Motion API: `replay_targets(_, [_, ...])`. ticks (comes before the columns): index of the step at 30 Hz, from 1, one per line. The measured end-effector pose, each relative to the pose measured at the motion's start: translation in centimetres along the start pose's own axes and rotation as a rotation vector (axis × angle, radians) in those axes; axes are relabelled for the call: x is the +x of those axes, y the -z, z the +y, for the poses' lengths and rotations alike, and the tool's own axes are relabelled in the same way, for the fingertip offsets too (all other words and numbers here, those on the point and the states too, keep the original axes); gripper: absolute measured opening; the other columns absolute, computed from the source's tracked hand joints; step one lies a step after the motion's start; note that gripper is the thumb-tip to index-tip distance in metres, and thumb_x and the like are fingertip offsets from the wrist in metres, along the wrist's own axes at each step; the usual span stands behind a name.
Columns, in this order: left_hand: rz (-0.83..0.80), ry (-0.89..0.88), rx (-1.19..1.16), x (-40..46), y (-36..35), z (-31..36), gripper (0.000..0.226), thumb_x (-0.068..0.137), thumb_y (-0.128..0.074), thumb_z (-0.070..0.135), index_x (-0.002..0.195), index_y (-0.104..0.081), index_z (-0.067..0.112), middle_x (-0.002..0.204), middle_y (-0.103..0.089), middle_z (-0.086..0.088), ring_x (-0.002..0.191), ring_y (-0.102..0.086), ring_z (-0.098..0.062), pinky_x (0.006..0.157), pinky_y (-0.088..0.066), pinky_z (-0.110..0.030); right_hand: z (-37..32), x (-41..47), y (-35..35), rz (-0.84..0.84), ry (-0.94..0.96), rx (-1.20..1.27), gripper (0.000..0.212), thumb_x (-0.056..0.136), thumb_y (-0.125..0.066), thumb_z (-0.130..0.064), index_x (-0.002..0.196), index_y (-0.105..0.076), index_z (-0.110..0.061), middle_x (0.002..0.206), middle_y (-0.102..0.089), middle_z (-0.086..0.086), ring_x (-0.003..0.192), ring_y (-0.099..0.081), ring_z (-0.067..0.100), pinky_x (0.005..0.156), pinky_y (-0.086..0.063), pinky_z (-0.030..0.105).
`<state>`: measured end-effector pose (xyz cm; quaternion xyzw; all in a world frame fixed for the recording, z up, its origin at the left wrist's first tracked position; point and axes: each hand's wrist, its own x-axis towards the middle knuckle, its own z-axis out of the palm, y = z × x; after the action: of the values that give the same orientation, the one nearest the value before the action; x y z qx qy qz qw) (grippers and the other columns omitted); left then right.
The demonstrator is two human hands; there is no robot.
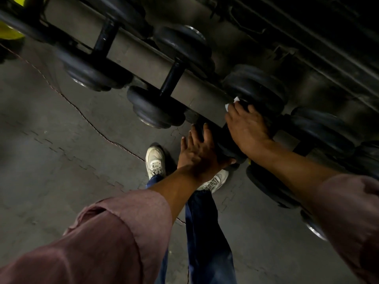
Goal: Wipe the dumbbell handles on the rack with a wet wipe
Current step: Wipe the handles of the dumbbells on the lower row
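Right hand (247, 128) grips a wet wipe (230, 104) around one dumbbell handle; left hand (200, 148), fingers straight, braces the weight (227, 144); neighbouring handles (171, 78) seemingly remain.

Dumbbells (155, 107) on the rack (143, 58): black weight heads and black handles, some end caps silver; rack rail flat grey. Wet wipe (230, 104): white, only a small piece visible beyond the right hand (246, 128). Floor (61, 160): dark grey tiles with a jigsaw-edged interlocking seam pattern, crossed by a twisted red-and-dark cord (82, 111); sleeves (114, 238) dusty pink, trousers (205, 232) blue denim, shoes (155, 160) white, and a yellow object (10, 31) at the upper left corner.
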<state>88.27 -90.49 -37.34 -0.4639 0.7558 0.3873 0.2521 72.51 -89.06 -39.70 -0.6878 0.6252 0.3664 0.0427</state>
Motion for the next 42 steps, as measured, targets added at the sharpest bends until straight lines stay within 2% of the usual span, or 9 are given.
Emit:
replay_targets(3, [0.0, 0.005, -0.006, -0.1, 0.0, 0.1, 0.126, 0.078, -0.058, 0.082, 0.161, 0.013, 0.02, 0.168, 0.013, -0.019, 0.156, 0.01, -0.033, 0.127, 0.001, -0.049, 0.1, 1.7, 1.3, -0.107, 0.06, -0.147, 0.052, 0.097, -0.049, -0.037, 0.141, -0.045, -0.012, 0.138, -0.043, 0.01, 0.129, -0.041, 0.025, 0.105, -0.035, 0.039])
replay_targets(5, [0.003, 0.006, -0.015, 0.0, 0.1, 0.1, 0.126, 0.077, -0.059, 0.082, 0.161, 0.012, 0.02, 0.168, 0.012, -0.019, 0.156, 0.008, -0.034, 0.127, 0.001, -0.049, 0.0, 2.6, 1.7, -0.196, 0.138, -0.208, 0.052, 0.096, -0.052, -0.038, 0.142, -0.047, -0.015, 0.139, -0.044, 0.01, 0.128, -0.041, 0.025, 0.106, -0.033, 0.04])
replay_targets(12, [0.009, -0.003, -0.027, 0.0, 0.1, -0.1, 0.125, 0.077, -0.06, 0.081, 0.161, 0.011, 0.022, 0.168, 0.012, -0.017, 0.156, 0.002, -0.037, 0.127, -0.005, -0.051, 0.9, 4.4, 2.5, -0.336, 0.411, -0.118, 0.043, 0.092, -0.06, -0.036, 0.133, -0.055, -0.023, 0.136, -0.052, 0.007, 0.125, -0.048, 0.027, 0.107, -0.032, 0.045])
replay_targets(18, [0.009, -0.019, -0.049, -0.1, 0.2, 0.0, 0.125, 0.078, -0.061, 0.08, 0.161, 0.012, 0.022, 0.168, 0.013, -0.018, 0.156, 0.005, -0.036, 0.127, -0.003, -0.051, 1.1, 3.4, 2.4, -0.246, 0.492, 0.108, 0.027, 0.092, -0.052, -0.03, 0.117, -0.061, -0.022, 0.121, -0.059, 0.004, 0.111, -0.057, 0.024, 0.104, -0.034, 0.044])
replay_targets(22, [0.026, -0.033, -0.046, 0.2, -0.2, -0.3, 0.127, 0.076, -0.06, 0.082, 0.16, 0.014, 0.022, 0.168, 0.012, -0.017, 0.156, 0.007, -0.035, 0.127, -0.005, -0.053, 1.5, 2.6, 2.0, -0.159, 0.431, 0.476, 0.039, 0.091, -0.048, -0.019, 0.131, -0.047, -0.018, 0.111, -0.067, 0.006, 0.108, -0.062, 0.026, 0.111, -0.033, 0.042])
replay_targets(26, [0.028, -0.033, -0.061, 0.4, -0.4, -0.4, 0.125, 0.076, -0.062, 0.081, 0.16, 0.012, 0.025, 0.169, 0.012, -0.015, 0.156, 0.008, -0.034, 0.127, -0.006, -0.053, 2.2, 2.1, 2.0, -0.175, 0.357, 0.664, 0.033, 0.095, -0.047, -0.019, 0.128, -0.045, -0.017, 0.105, -0.067, 0.012, 0.102, -0.062, 0.031, 0.091, -0.041, 0.037])
replay_targets(33, [0.03, -0.028, -0.042, 0.1, -0.1, -0.1, 0.125, 0.077, -0.061, 0.08, 0.161, 0.011, 0.022, 0.168, 0.01, -0.018, 0.156, 0.003, -0.036, 0.127, -0.006, -0.051, 0.7, 2.9, 1.3, -0.098, 0.399, 0.268, 0.018, 0.093, -0.049, -0.032, 0.101, -0.062, -0.023, 0.099, -0.066, -0.002, 0.098, -0.062, 0.022, 0.105, -0.035, 0.044])
replay_targets(37, [0.028, -0.018, -0.032, 0.1, -0.1, -0.1, 0.126, 0.076, -0.061, 0.081, 0.161, 0.01, 0.022, 0.168, 0.011, -0.017, 0.156, 0.002, -0.035, 0.127, -0.007, -0.051, 0.6, 3.4, 1.9, -0.152, 0.297, 0.071, 0.022, 0.095, -0.051, -0.033, 0.105, -0.065, -0.02, 0.105, -0.066, 0.001, 0.103, -0.06, 0.024, 0.102, -0.036, 0.046])
replay_targets(42, [0.034, -0.024, -0.025, 0.0, -0.2, -0.1, 0.124, 0.077, -0.061, 0.08, 0.161, 0.009, 0.022, 0.169, 0.009, -0.017, 0.156, 0.0, -0.036, 0.127, -0.009, -0.052, 0.5, 3.2, 1.7, -0.119, 0.372, 0.358, 0.017, 0.096, -0.049, -0.026, 0.102, -0.062, -0.017, 0.097, -0.066, 0.003, 0.093, -0.063, 0.025, 0.092, -0.039, 0.039])
